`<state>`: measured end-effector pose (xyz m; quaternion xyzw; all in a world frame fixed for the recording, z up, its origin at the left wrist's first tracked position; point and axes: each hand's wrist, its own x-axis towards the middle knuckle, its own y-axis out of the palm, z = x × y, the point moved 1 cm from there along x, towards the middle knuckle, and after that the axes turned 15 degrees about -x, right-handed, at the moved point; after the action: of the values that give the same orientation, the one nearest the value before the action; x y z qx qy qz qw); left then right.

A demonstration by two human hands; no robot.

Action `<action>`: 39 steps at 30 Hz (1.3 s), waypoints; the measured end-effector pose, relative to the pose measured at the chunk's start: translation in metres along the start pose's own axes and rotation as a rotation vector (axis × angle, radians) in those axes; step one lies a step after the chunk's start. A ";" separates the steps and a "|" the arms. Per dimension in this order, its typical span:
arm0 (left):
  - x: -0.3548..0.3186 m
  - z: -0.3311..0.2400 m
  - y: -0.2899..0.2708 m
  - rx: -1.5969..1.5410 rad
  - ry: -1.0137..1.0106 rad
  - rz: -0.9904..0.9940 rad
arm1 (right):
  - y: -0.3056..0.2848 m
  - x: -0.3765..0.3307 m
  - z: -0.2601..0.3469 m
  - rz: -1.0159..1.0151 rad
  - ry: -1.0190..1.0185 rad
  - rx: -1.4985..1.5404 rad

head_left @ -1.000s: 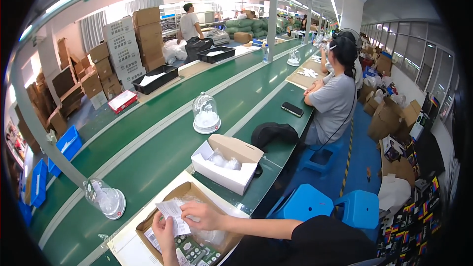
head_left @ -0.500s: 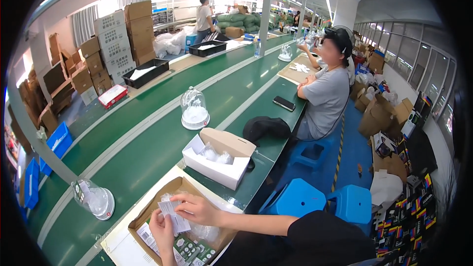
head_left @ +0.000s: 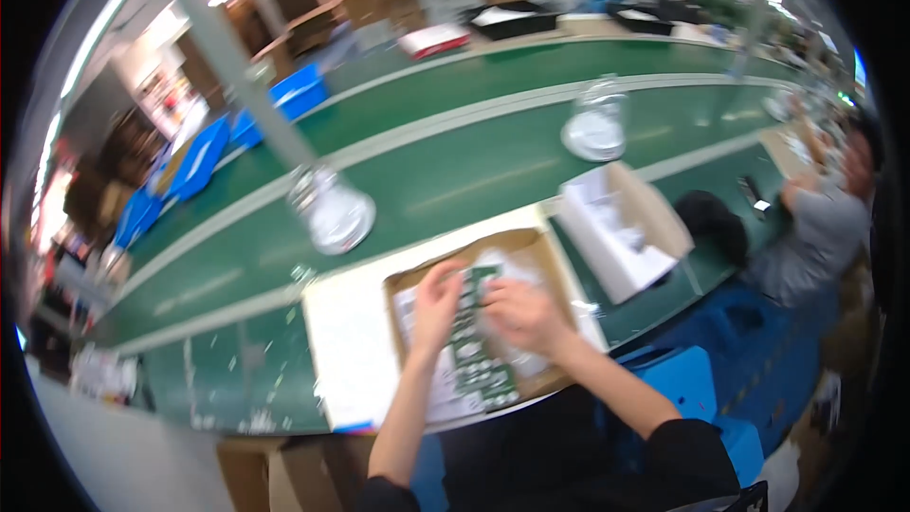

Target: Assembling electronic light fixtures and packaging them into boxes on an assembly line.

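Both my hands are down inside a shallow open cardboard box (head_left: 406, 286) at the near edge of the bench. My left hand (head_left: 436, 308) has its fingers curled on the upper edge of a long green printed sheet (head_left: 479, 360) that lies in the box. My right hand (head_left: 521, 316) rests beside it, fingers bent over the sheet and a crumpled clear plastic bag (head_left: 512, 267). The picture is blurred, so the right hand's grip is unclear. The box sits on a white board (head_left: 346, 341).
A green conveyor belt (head_left: 455, 171) carries two clear domes (head_left: 332, 213) (head_left: 595, 128). An open white carton (head_left: 621, 232) stands to the right. A seated person (head_left: 815, 228) works farther right. Blue bins (head_left: 294, 95) sit beyond the belt, a blue stool (head_left: 682, 379) below.
The view has swung left and tilted down, with motion blur. My hands have lowered from holding the clear bag above the box to resting inside it on the green sheet.
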<state>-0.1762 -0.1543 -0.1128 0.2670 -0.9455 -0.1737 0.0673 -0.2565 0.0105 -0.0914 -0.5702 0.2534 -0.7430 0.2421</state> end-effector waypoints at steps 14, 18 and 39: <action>-0.011 -0.002 0.021 0.054 0.084 -0.043 | -0.004 -0.010 -0.019 -0.133 0.555 0.318; -0.012 -0.003 0.027 0.077 0.036 -0.023 | -0.005 -0.012 -0.021 -0.103 0.539 0.344; -0.012 -0.003 0.030 0.160 0.083 0.098 | -0.002 -0.009 -0.022 -0.097 0.584 0.310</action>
<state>-0.1801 -0.1254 -0.0994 0.2320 -0.9647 -0.0831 0.0933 -0.2763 0.0195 -0.1016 -0.3009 0.1687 -0.9154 0.2076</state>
